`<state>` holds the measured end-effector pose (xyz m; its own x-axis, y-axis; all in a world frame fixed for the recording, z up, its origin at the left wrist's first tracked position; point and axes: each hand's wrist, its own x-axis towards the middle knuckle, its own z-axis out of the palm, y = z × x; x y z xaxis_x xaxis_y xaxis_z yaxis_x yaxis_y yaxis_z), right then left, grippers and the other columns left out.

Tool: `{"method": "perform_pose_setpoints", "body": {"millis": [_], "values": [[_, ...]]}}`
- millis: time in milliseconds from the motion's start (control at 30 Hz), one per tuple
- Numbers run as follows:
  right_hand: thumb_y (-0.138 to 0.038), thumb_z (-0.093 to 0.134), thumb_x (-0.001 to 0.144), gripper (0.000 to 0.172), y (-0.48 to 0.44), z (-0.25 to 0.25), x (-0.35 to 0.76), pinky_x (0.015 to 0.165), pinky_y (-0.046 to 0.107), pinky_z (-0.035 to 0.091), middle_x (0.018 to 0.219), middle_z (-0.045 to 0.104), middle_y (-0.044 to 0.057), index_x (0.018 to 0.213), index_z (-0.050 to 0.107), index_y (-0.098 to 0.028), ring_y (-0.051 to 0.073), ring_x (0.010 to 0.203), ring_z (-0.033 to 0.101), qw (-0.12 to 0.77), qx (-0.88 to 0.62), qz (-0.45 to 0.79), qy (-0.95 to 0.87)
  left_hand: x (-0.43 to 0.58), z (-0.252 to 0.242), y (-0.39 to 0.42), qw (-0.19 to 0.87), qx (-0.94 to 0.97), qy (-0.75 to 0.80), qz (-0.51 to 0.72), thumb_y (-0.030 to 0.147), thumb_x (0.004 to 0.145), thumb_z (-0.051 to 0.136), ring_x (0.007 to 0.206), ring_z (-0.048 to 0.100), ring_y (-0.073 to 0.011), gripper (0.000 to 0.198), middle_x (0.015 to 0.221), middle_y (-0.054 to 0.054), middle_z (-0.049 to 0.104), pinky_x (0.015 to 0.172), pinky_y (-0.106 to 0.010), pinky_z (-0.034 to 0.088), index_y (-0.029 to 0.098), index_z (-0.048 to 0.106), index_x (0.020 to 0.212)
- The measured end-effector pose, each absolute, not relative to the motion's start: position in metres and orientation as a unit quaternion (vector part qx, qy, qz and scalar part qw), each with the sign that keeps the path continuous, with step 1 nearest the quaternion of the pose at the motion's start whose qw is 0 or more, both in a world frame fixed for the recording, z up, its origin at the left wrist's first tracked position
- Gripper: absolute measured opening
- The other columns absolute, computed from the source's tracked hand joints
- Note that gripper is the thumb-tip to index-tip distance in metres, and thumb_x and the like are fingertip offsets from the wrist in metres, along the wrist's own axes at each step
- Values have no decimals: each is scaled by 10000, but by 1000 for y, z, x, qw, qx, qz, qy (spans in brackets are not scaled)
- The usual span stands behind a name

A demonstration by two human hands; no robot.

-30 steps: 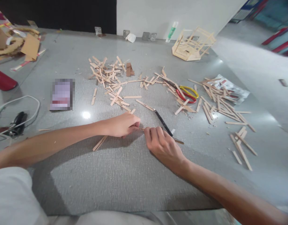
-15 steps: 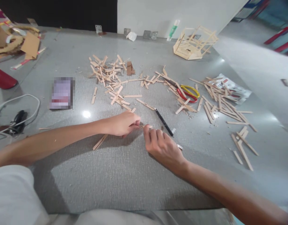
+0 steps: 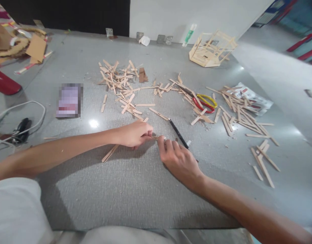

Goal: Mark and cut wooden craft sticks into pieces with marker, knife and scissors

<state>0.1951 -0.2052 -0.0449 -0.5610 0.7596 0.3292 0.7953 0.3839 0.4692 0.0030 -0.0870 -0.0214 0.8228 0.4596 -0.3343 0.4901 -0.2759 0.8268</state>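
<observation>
My left hand (image 3: 134, 134) is closed in a pinch on the end of a thin wooden stick (image 3: 156, 138) that lies on the grey table (image 3: 135, 189). Right beside it, my right hand (image 3: 178, 161) is curled shut over the other end of the same stick, fingers pressed down; whatever else it grips is hidden. A black pen (image 3: 178, 134) lies just beyond my right fingers. Two flat sticks (image 3: 109, 153) lie under my left wrist.
Heaps of loose craft sticks (image 3: 120, 81) spread across the middle and right of the table (image 3: 244, 115). Red and yellow scissors (image 3: 204, 101) lie among them. A stick-built frame (image 3: 212, 49) and a glue tube (image 3: 188, 35) stand at the back. Cables (image 3: 19, 122) lie at left.
Both hands stay pinched together on the stick; the right hand has slid slightly toward the left hand, covering more of the stick. The view has shifted a little.
</observation>
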Motion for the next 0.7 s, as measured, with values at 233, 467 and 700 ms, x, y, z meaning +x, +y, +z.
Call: {"method": "perform_pose_setpoints", "body": {"millis": [233, 467, 700], "values": [[-29, 542, 1006, 184, -201, -47, 207, 566, 290, 342, 626, 556, -7, 957, 708, -94, 133, 575, 499, 64, -435, -302, -846, 3, -21, -83, 552, 784, 282, -23, 148, 994, 533, 394, 597, -120, 266, 508, 43, 568, 419, -212, 431, 190, 507, 732], [-11, 508, 1006, 233, -201, -48, 212, 581, 284, 372, 644, 583, 0, 1067, 725, -73, 133, 579, 512, 91, -425, -282, -855, 2, -23, -79, 568, 775, 275, -25, 176, 1006, 569, 388, 595, -114, 291, 519, 24, 615, 433, -209, 438, 179, 533, 718], [5, 464, 1019, 291, -198, -47, 207, 564, 271, 373, 629, 604, -4, 1053, 742, -76, 118, 560, 523, 85, -423, -287, -855, 2, -23, -79, 554, 789, 263, -25, 183, 1024, 533, 399, 618, -121, 311, 494, 26, 607, 440, -199, 442, 182, 510, 714]]}}
